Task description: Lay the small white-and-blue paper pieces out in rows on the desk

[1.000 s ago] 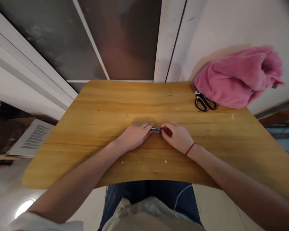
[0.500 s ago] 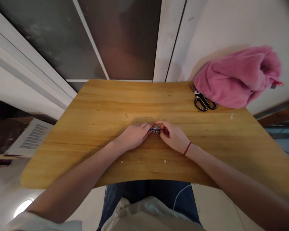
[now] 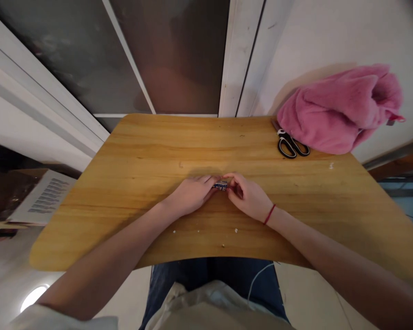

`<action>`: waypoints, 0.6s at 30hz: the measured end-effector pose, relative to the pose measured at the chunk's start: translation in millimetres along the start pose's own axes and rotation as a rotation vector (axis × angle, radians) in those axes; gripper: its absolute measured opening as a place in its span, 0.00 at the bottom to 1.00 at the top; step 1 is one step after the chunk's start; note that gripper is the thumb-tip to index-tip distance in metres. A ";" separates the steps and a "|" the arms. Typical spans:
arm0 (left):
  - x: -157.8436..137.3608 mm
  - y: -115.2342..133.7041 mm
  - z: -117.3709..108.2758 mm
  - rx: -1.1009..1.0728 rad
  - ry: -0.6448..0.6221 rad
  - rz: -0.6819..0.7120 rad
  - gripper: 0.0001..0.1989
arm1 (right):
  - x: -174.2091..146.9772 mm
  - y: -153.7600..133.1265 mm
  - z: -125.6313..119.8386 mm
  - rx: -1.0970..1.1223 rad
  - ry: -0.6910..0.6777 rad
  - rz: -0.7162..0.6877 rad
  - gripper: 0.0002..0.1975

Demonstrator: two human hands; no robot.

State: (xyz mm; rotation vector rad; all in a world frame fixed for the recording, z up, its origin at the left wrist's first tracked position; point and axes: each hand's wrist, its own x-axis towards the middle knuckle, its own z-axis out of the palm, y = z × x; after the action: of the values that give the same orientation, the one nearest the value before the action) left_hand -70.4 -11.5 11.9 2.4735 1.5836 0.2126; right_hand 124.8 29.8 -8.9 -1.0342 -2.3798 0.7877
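Observation:
Between my hands, at the middle of the wooden table (image 3: 179,142), is a small blue-and-white printed object (image 3: 221,185); its exact kind is too small to make out. My left hand (image 3: 196,192) is closed on its left end, with fingers laid over it and the thumb below. At the right end, my right hand (image 3: 246,195) has thumb and index finger curled in a pinch against it. A red cord circles the right wrist. Part of the object is hidden under the fingers.
Black-handled scissors (image 3: 292,145) lie at the far right, partly under a pink plush bundle (image 3: 337,110) against the wall. Small white crumbs (image 3: 236,230) dot the near edge. An open cardboard box (image 3: 43,197) stands left of the table.
Both hands stay almost in place. My right hand's fingers have shifted slightly at the object's right end, and the object looks slightly turned.

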 end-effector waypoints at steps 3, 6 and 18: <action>0.3 0.6 0.0 -0.005 -0.004 -0.001 0.17 | 1.1 -0.5 0.9 -0.038 0.004 -0.001 0.16; 0.5 0.9 0.4 0.003 -0.014 -0.024 0.17 | 3.6 -1.0 2.5 -0.070 0.007 0.000 0.16; 1.4 -2.2 5.5 -0.127 0.007 -0.108 0.12 | 6.7 3.5 2.8 -0.131 -0.030 0.028 0.09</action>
State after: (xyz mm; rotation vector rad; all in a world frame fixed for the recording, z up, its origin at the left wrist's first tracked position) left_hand -70.5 -9.7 6.1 2.2882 1.6465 0.2962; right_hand 120.8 36.0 -12.2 -1.1166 -2.4760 0.6685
